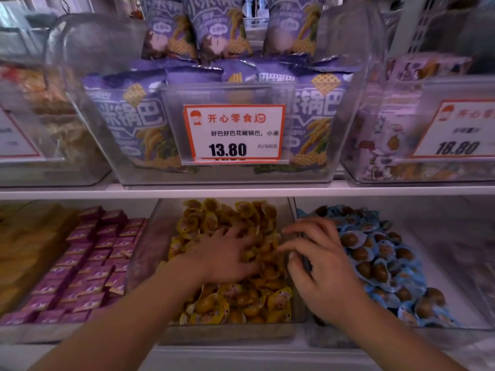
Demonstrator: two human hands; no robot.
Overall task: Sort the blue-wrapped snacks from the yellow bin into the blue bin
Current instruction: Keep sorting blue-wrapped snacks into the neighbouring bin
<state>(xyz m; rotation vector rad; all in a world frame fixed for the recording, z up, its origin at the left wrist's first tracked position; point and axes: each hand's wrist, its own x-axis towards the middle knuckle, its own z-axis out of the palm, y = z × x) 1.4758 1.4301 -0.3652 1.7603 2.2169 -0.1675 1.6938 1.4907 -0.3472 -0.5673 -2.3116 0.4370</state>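
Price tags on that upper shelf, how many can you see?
3: one fully readable on the middle bin, one partly cut off on the right bin, one mostly cut off at the left edge. More may lie outside view.

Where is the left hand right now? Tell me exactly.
In the head view the left hand lies spread on the yellow-wrapped snacks in the middle bin of the lower shelf, just left of the right hand.

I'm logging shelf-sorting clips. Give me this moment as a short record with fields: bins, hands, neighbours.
yellow bin: middle of lower shelf, full of yellow-wrapped snacks
blue bin: right of it, holds blue-wrapped snacks
left hand: spread, fingers in the yellow pile
right hand: over the wall between both bins, fingers bent; grip unclear
left neighbour: pink packets
above: price tag 13.80
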